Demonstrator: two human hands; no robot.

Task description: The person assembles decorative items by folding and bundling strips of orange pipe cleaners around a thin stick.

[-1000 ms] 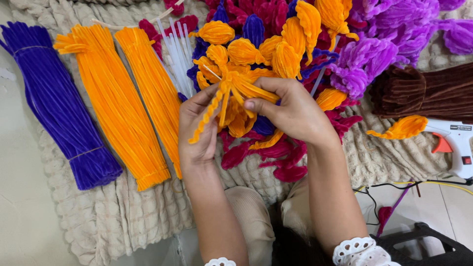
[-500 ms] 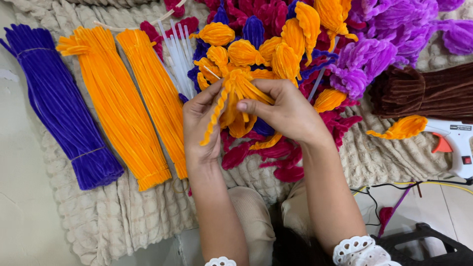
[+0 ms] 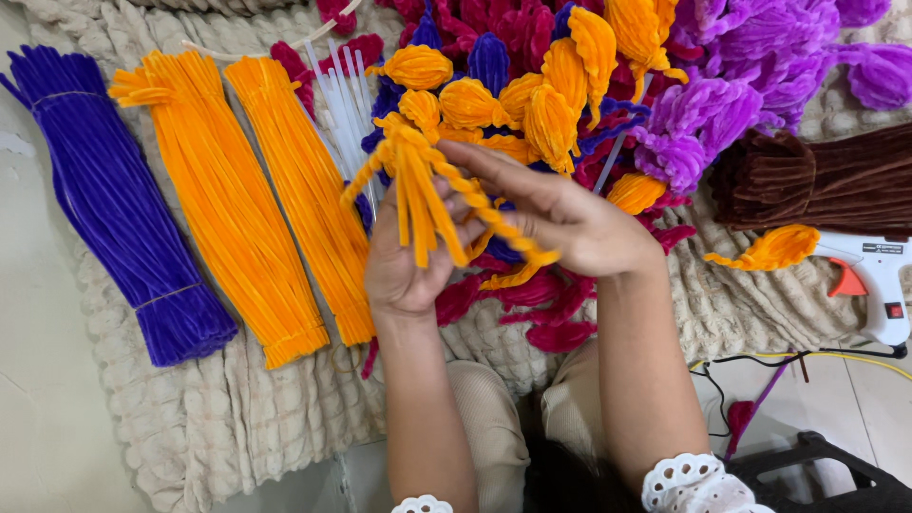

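Left hand (image 3: 410,258) closed around orange stems (image 3: 425,195), palm toward camera, thumb and fingers wrapped about the bunch just below its knotted top. Right hand (image 3: 560,220) laid across from the right, fingers extended rather than curled, index fingertip pressed on the bunch near the knot, one twisted orange stem (image 3: 503,233) pinched beneath the thumb and running down to the right. Bunch held upright above the mat (image 3: 237,418), centre of scene, strands hanging loose toward the near side. Directly behind the hands: heap of finished flowers (image 3: 532,85), orange buds mixed with blue and magenta, purple ones at far right. White ties (image 3: 344,104) just left of the heap, partly under it. Two orange bundles (image 3: 237,209) lying side by side left of the hands, tips pointing near; purple bundle (image 3: 114,209) further left, at the mat's edge, bound with a thin band. Brown bundle (image 3: 836,180) at right, lying crosswise. Single orange bud (image 3: 774,249) near its lower edge, just beside a white glue gun (image 3: 879,275) with an orange trigger. Cables (image 3: 788,359) on the floor below the gun. White lace cuffs (image 3: 689,484) visible at both wrists along the near edge.
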